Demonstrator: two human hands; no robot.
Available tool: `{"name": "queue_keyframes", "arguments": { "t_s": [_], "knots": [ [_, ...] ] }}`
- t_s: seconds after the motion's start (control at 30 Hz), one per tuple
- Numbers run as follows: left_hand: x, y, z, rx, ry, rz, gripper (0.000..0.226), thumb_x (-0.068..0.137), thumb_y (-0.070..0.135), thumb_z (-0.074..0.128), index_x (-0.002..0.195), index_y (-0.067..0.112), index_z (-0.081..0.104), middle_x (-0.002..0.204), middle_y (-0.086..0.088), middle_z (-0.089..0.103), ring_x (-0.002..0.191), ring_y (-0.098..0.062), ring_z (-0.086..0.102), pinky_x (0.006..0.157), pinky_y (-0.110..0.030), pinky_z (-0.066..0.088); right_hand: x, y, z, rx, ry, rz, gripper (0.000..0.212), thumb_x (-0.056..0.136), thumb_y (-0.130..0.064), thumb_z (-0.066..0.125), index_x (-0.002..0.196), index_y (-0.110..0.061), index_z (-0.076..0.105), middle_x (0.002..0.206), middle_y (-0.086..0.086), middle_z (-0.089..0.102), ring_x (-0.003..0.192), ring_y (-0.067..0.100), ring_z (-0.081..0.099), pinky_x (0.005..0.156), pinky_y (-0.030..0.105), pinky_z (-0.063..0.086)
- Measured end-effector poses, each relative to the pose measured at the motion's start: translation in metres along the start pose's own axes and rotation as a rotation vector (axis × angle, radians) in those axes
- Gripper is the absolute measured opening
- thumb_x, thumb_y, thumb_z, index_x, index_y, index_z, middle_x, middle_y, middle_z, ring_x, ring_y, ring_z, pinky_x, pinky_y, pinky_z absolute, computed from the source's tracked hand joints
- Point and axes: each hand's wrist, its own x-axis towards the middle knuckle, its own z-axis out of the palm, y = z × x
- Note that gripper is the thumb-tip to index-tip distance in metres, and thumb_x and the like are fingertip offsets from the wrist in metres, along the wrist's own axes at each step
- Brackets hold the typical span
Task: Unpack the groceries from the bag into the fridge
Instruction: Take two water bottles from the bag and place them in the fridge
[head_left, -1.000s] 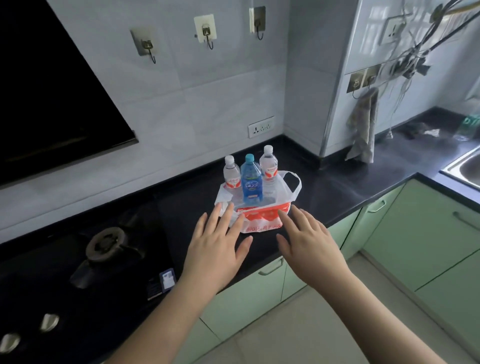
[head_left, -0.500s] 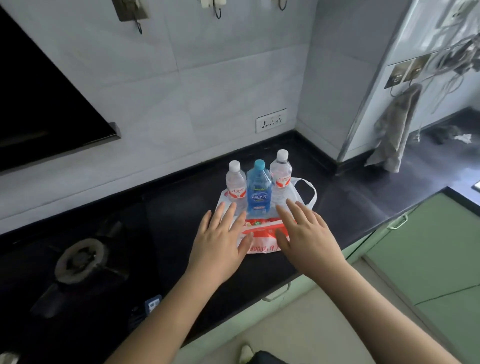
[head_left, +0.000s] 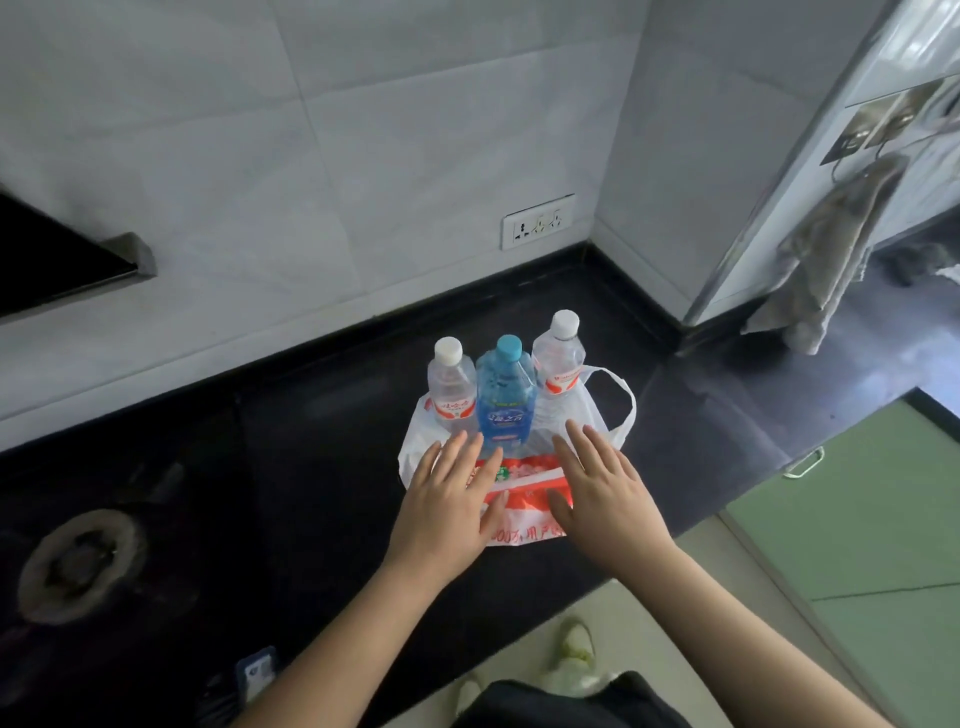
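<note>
the bag (head_left: 524, 525) sits on the dark worktop (head_left: 322, 467) with three bottles (head_left: 503, 400) upright in it. our left hand (head_left: 447, 499) and right hand (head_left: 605, 488) have closed in over its front, fingers straight, gripping nothing; unpacking looks about to start.

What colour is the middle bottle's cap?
Light blue, on the middle bottle's cap; head view shows it clearly.
</note>
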Motion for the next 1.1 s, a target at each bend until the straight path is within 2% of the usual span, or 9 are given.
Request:
{"name": "queue_keyframes", "arguments": {
  "t_s": [0.3, 0.37, 0.47, 0.57, 0.6, 0.67, 0.8, 0.97, 1.1],
  "knots": [
    [0.020, 0.008, 0.055, -0.043, -0.103, -0.249, 0.059, 0.099, 0.051, 0.026, 0.143, 0.017, 0.044, 0.147, -0.005, 0.046, 0.139, -0.021, 0.036, 0.116, -0.041, 0.027, 0.055, 0.046, 0.020, 0.164, -0.084, -0.133, 0.065, 0.098, -0.042, 0.041, 0.153, -0.017, 0.018, 0.161, 0.001, 0.015, 0.148, 0.019, 0.010, 0.114, 0.028, 0.000],
    [0.024, 0.011, 0.061, -0.062, -0.129, -0.311, 0.062, 0.098, 0.052, 0.024, 0.144, 0.015, 0.042, 0.149, -0.005, 0.044, 0.141, -0.019, 0.033, 0.116, -0.040, 0.028, 0.062, 0.056, 0.023, 0.229, -0.114, -0.113, 0.062, 0.098, -0.038, 0.044, 0.152, -0.016, 0.022, 0.159, 0.001, 0.022, 0.146, 0.019, 0.018, 0.116, 0.029, 0.010],
    [0.033, 0.015, 0.063, -0.154, -0.099, -0.445, 0.059, 0.096, 0.046, 0.038, 0.144, 0.012, 0.042, 0.147, -0.006, 0.046, 0.136, -0.018, 0.040, 0.113, -0.033, 0.032, 0.072, 0.064, 0.027, 0.417, -0.182, -0.036, 0.060, 0.097, -0.036, 0.049, 0.150, -0.018, 0.028, 0.156, 0.000, 0.030, 0.140, 0.020, 0.032, 0.112, 0.034, 0.031],
    [0.041, 0.017, 0.058, -0.336, -0.077, -0.665, 0.054, 0.096, 0.041, 0.049, 0.142, 0.015, 0.041, 0.126, -0.001, 0.061, 0.104, -0.010, 0.060, 0.081, -0.023, 0.049, 0.079, 0.070, 0.033, 0.585, -0.221, 0.084, 0.063, 0.095, -0.036, 0.053, 0.149, -0.020, 0.025, 0.155, 0.000, 0.030, 0.134, 0.023, 0.042, 0.104, 0.040, 0.044],
    [0.045, 0.017, 0.056, -0.404, -0.089, -0.740, 0.054, 0.096, 0.041, 0.050, 0.143, 0.018, 0.039, 0.118, 0.002, 0.063, 0.091, -0.007, 0.060, 0.069, -0.020, 0.047, 0.083, 0.071, 0.035, 0.635, -0.222, 0.130, 0.063, 0.095, -0.035, 0.053, 0.149, -0.021, 0.024, 0.154, 0.001, 0.031, 0.133, 0.023, 0.044, 0.102, 0.041, 0.046],
    [0.053, 0.015, 0.056, -0.493, -0.099, -0.845, 0.056, 0.095, 0.041, 0.051, 0.145, 0.022, 0.034, 0.112, 0.003, 0.064, 0.081, -0.005, 0.056, 0.060, -0.017, 0.042, 0.089, 0.072, 0.038, 0.732, -0.194, 0.192, 0.065, 0.095, -0.032, 0.055, 0.149, -0.022, 0.022, 0.152, 0.004, 0.034, 0.131, 0.022, 0.045, 0.101, 0.042, 0.046],
    [0.061, 0.006, 0.060, -0.633, -0.027, -0.922, 0.065, 0.091, 0.042, 0.058, 0.146, 0.026, 0.028, 0.124, 0.006, 0.060, 0.094, -0.007, 0.064, 0.074, -0.028, 0.056, 0.100, 0.070, 0.043, 0.913, -0.095, 0.253, 0.071, 0.091, -0.019, 0.062, 0.148, -0.029, 0.020, 0.148, 0.003, 0.037, 0.130, 0.018, 0.045, 0.104, 0.039, 0.043],
    [0.072, -0.008, 0.064, -0.834, 0.056, -0.950, 0.070, 0.085, 0.030, 0.070, 0.144, 0.029, 0.031, 0.130, 0.013, 0.052, 0.108, 0.002, 0.053, 0.083, -0.018, 0.046, 0.115, 0.073, 0.049, 1.029, -0.080, 0.324, 0.073, 0.086, -0.008, 0.066, 0.146, -0.022, 0.027, 0.142, 0.002, 0.046, 0.125, 0.012, 0.045, 0.100, 0.028, 0.038],
    [0.079, -0.017, 0.065, -0.863, 0.115, -0.905, 0.073, 0.079, 0.024, 0.076, 0.140, 0.027, 0.035, 0.125, 0.014, 0.054, 0.111, 0.000, 0.052, 0.087, -0.017, 0.043, 0.123, 0.071, 0.046, 1.060, -0.012, 0.321, 0.076, 0.083, -0.008, 0.071, 0.143, -0.027, 0.030, 0.128, -0.011, 0.052, 0.114, 0.007, 0.049, 0.098, 0.032, 0.042]
  ]
}}
